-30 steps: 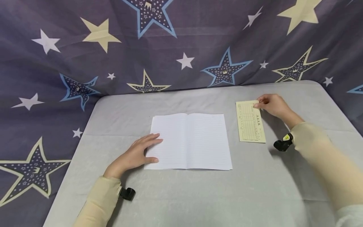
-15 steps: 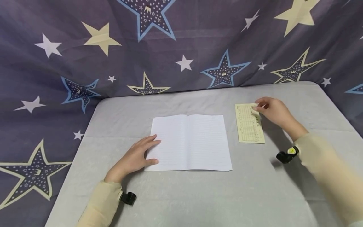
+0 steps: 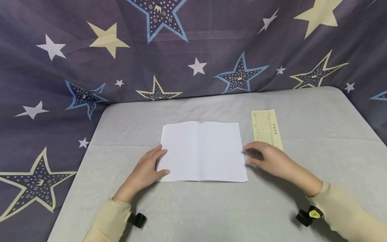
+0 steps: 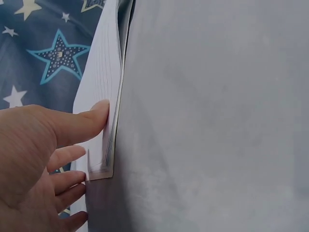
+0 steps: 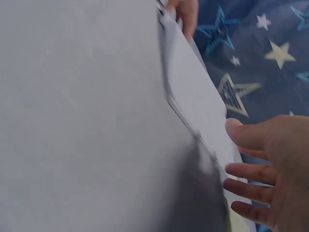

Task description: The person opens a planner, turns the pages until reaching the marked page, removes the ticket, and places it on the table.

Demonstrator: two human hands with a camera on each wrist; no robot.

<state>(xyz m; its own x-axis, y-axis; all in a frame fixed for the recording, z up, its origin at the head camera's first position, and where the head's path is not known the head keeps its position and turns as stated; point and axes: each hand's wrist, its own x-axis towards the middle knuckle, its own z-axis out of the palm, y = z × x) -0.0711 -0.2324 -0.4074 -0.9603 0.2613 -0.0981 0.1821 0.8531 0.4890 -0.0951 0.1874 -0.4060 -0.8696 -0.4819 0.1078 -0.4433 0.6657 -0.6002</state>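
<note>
A white lined notebook [image 3: 220, 151] lies spread flat at its middle on the table. Along its left edge rests my left hand [image 3: 145, 169], thumb and fingertips on the page, fingers fairly straight. In the left wrist view the thumb lies on the notebook's page corner [image 4: 99, 140] with the other fingers at the edge. My right hand [image 3: 270, 159] is at the notebook's right edge, fingers spread and slightly bent, nothing held. A yellow printed slip pad [image 3: 264, 126] lies to the right of the notebook, its lower end partly hidden behind my right hand.
A grey cloth covers the table [image 3: 211, 208]. Behind it hangs a dark star-patterned curtain [image 3: 181, 64]. Black wrist cameras sit on both forearms, the left camera [image 3: 139, 220] and the right camera [image 3: 305, 216].
My right hand has let go of the yellow slip pad's top corner and moved down and left to the notebook's right edge. The pad stays in place; my left hand has hardly moved.
</note>
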